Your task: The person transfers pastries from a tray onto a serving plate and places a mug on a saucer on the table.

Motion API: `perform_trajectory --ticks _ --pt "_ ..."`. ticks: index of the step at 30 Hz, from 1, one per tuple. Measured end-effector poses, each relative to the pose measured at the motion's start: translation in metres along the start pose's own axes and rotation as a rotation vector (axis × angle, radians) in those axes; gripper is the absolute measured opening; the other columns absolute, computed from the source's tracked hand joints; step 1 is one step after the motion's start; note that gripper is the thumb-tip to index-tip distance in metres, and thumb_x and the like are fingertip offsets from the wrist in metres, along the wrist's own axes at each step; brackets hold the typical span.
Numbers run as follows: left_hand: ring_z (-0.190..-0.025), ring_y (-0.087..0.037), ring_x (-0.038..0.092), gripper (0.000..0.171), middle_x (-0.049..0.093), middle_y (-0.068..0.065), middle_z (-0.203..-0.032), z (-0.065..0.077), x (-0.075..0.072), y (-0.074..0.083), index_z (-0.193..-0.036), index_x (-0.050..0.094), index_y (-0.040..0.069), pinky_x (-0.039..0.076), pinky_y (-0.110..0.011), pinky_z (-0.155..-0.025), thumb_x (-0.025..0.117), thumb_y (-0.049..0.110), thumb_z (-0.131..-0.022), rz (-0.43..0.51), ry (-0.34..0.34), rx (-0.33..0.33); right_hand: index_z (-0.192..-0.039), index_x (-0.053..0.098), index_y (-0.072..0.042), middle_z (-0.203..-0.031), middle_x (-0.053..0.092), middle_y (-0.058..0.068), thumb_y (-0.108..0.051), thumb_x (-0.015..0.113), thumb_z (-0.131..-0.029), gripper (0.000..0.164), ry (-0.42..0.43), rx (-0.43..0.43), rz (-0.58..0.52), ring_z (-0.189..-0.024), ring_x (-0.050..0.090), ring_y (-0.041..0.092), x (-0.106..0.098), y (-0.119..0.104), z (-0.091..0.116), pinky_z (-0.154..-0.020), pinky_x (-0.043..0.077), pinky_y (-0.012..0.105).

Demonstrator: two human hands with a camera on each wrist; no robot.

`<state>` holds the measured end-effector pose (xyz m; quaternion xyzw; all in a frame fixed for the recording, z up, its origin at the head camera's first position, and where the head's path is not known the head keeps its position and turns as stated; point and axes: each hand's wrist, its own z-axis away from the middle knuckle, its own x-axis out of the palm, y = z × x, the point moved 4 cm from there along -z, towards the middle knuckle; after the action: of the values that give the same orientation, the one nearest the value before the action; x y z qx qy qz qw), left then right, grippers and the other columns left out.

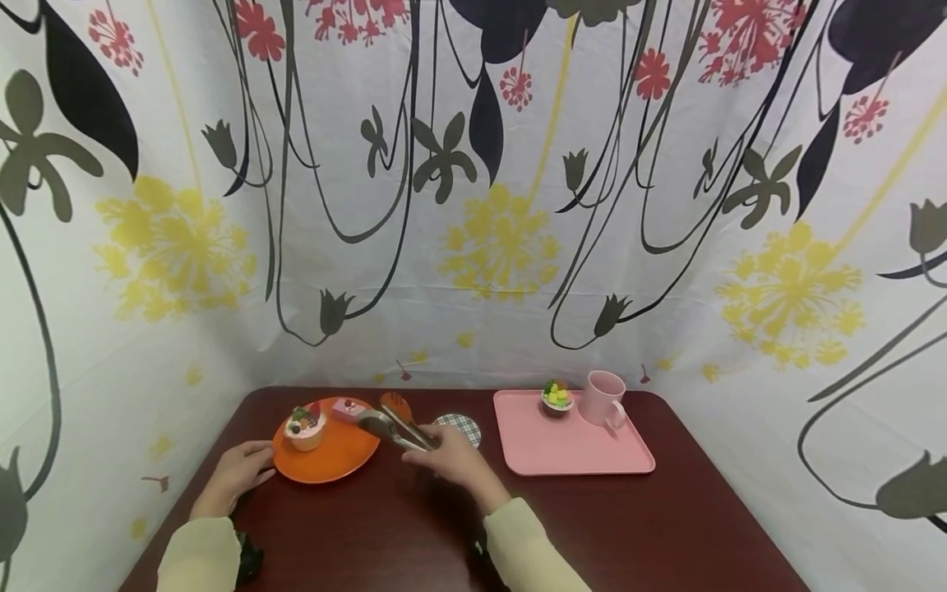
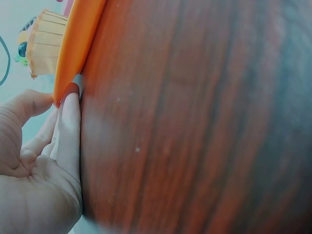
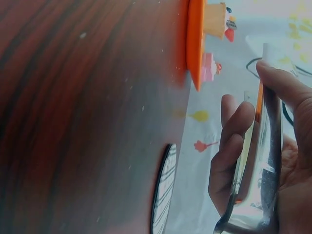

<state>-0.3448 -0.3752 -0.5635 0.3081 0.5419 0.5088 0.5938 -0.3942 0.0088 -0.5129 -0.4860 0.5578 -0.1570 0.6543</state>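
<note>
My left hand (image 1: 240,470) is at the left edge of an orange plate (image 1: 334,457). The left wrist view shows its thumb on top of the rim and fingers beneath, pinching it. On the plate sit a fruit-topped cupcake (image 1: 305,431) and, toward the back, a pink piece of cake (image 1: 348,409). My right hand (image 1: 457,457) grips metal tongs (image 3: 271,161) by their arms, thumb on one side and fingers on the other. Their tips point left, overlapping the plate's right edge in the head view, spread apart with nothing between them; one tip looks orange.
A round checked coaster (image 1: 464,425) lies behind my right hand. Farther right is a pink tray (image 1: 570,454) bearing a pink mug (image 1: 601,400) and a small bowl (image 1: 556,400) of colourful bits. Patterned cloth (image 1: 473,345) hangs behind the dark wooden table (image 1: 385,538).
</note>
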Motion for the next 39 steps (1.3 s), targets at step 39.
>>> perform_trajectory --ticks 39 --pt "-0.137 -0.044 0.060 0.063 0.040 -0.042 -0.159 -0.008 -0.002 -0.004 -0.159 0.033 -0.016 0.067 -0.028 -0.089 0.046 0.027 -0.115 0.021 0.020 -0.011 -0.140 0.071 -0.013 -0.099 0.073 0.007 -0.034 0.080 -0.099 0.047 0.184 0.138 -0.087 -0.071 0.066 0.023 -0.092 0.057 0.055 -0.059 0.060 0.032"
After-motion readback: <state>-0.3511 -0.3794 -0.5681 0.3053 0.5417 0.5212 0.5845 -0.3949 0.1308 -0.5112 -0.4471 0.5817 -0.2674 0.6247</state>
